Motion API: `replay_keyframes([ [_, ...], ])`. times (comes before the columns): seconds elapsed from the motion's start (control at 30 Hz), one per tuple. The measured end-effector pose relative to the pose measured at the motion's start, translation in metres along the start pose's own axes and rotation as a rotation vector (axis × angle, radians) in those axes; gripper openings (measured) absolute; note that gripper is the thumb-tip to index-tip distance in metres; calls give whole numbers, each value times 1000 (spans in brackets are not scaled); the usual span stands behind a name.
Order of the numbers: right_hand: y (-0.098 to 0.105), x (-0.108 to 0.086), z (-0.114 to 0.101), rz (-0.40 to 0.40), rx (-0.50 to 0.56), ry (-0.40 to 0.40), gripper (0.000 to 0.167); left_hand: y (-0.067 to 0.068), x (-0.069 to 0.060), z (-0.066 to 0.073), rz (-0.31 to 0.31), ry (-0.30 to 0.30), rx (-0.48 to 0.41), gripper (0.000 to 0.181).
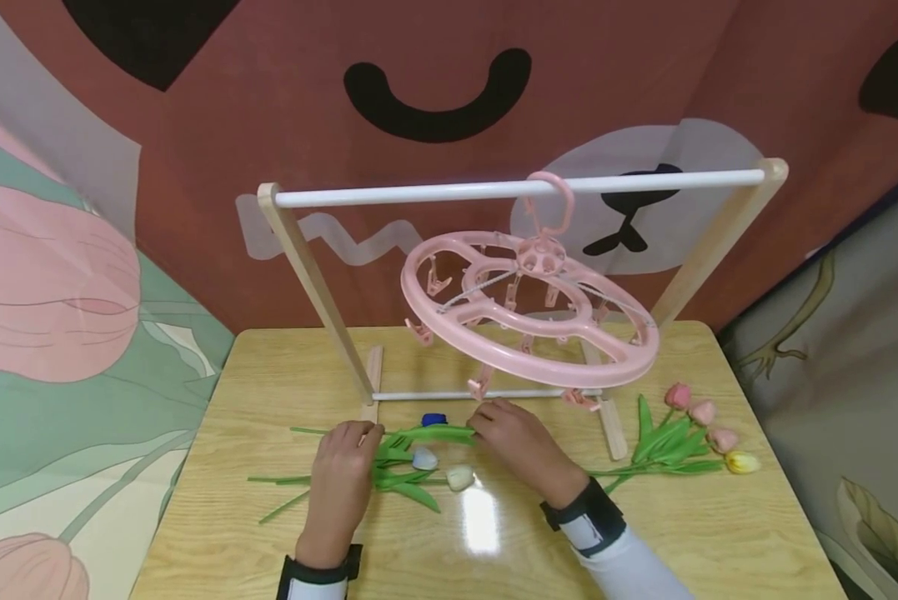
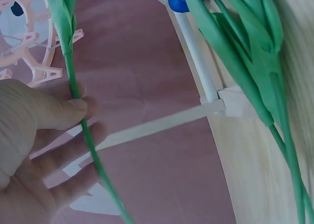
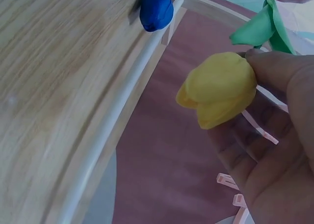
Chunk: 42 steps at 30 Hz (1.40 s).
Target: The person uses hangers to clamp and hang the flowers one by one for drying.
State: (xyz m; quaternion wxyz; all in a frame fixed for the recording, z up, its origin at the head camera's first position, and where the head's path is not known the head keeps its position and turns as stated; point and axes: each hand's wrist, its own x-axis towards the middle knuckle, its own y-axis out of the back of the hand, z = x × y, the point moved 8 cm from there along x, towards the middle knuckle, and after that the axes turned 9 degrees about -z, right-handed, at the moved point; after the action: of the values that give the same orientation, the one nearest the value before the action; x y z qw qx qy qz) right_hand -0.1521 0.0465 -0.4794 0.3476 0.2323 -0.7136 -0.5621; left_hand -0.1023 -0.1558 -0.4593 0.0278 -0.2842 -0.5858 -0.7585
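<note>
A yellow tulip (image 3: 218,87) is stretched between both hands, its green leaves (image 1: 441,434) showing in the head view, where its bloom is hidden. My left hand (image 1: 342,479) (image 2: 44,140) pinches its thin stem (image 2: 73,82) between thumb and fingers. At the other end, my right hand (image 1: 524,446) (image 3: 274,131) holds the bloom at its base. Beneath and beside the left hand lie a blue tulip (image 1: 433,419) (image 3: 156,12), a pale blue tulip (image 1: 424,458) and a white tulip (image 1: 460,477), stems pointing left.
Behind the hands stands a wooden rack with a white top bar (image 1: 433,193). From it hangs a pink oval clip hanger (image 1: 529,358), low above the right hand. Pink and yellow tulips (image 1: 669,446) lie at the right of the table (image 1: 539,567).
</note>
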Motion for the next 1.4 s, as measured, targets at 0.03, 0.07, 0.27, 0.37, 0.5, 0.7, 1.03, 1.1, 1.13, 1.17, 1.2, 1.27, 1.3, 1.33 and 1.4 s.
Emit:
replay_keyframes([
  [0.03, 0, -1, 1, 4, 19, -13, 13, 2, 1, 1, 20, 1, -22, 29],
  [0.07, 0, -1, 2, 6, 34, -26, 13, 4, 1, 1, 45, 1, -45, 27],
  [0.27, 8, -4, 7, 47, 90, -66, 9, 6, -2, 0, 147, 44, -302, 21],
  [0.37, 14, -4, 7, 73, 108, -60, 9, -10, -1, -6, 98, 122, -528, 27],
  [0.5, 17, -2, 6, 76, 131, -55, 9, -40, 0, -12, -13, 302, -947, 31],
  [0.7, 18, 0, 4, 92, 149, -46, 10, -63, 7, -8, -56, 504, -1348, 33],
  [1.03, 17, 5, 5, 60, 187, -53, 11, -67, 21, 0, 76, 523, -1605, 32],
  [1.1, 17, 6, 6, 41, 196, -61, 14, -68, 21, 0, 92, 536, -1605, 32],
  [1.13, 17, 6, 7, 33, 198, -64, 16, -68, 22, 0, 95, 540, -1603, 32],
  [1.17, 17, 6, 8, 27, 203, -68, 20, -69, 22, 0, 96, 541, -1604, 32],
  [1.2, 18, 6, 8, 24, 206, -70, 26, -70, 23, 0, 94, 538, -1605, 32],
  [1.27, 20, 6, 9, 28, 213, -74, 36, -70, 24, 1, 87, 530, -1608, 31],
  [1.3, 22, 5, 9, 37, 217, -74, 43, -71, 25, 2, 84, 524, -1610, 30],
  [1.33, 24, 5, 9, 46, 222, -76, 47, -70, 25, 2, 83, 517, -1615, 29],
  [1.4, 30, 4, 10, 74, 251, -87, 52, -70, 26, 3, 83, 508, -1619, 27],
])
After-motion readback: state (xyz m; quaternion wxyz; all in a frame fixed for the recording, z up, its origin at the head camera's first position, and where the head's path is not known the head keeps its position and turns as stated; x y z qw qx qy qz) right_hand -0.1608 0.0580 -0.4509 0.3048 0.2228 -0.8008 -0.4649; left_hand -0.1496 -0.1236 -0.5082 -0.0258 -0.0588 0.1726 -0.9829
